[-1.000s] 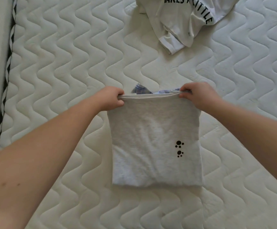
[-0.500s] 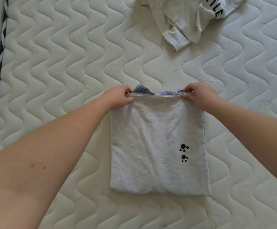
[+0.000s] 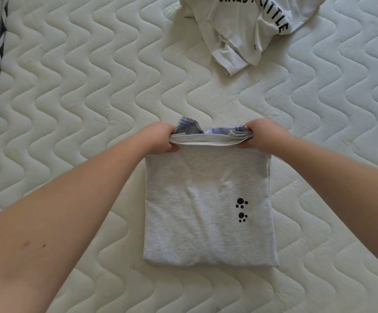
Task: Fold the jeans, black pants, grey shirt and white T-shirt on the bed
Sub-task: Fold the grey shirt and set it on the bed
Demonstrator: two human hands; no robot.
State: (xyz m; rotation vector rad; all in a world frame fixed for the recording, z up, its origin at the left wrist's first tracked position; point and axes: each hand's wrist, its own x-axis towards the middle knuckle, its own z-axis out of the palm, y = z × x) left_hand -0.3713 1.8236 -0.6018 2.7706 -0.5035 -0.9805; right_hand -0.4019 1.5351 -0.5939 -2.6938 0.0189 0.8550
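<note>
A light grey marl cotton shirt (image 3: 208, 208), folded into a neat rectangle with two small black paw prints near its right edge, lies flat on the cream quilted mattress of the bed (image 3: 75, 91), directly in front of the person. The left hand (image 3: 161, 138) grips the far left corner of the shirt's upper edge, fingers curled over the top and thumb tucked beneath, lifting the stacked layers slightly off the fabric below. The right hand (image 3: 262, 134) pinches the far right corner of the same edge in the same way, the layers bunched between thumb and fingers. The near edge of the shirt rests on the mattress, between the two forearms. A bit of blue-and-white checked cloth (image 3: 190, 127) shows just behind the lifted edge, between the hands. Well beyond, at the top of the view, a crumpled white T-shirt with black lettering (image 3: 249, 30) lies unfolded on the mattress, apart from both hands
</note>
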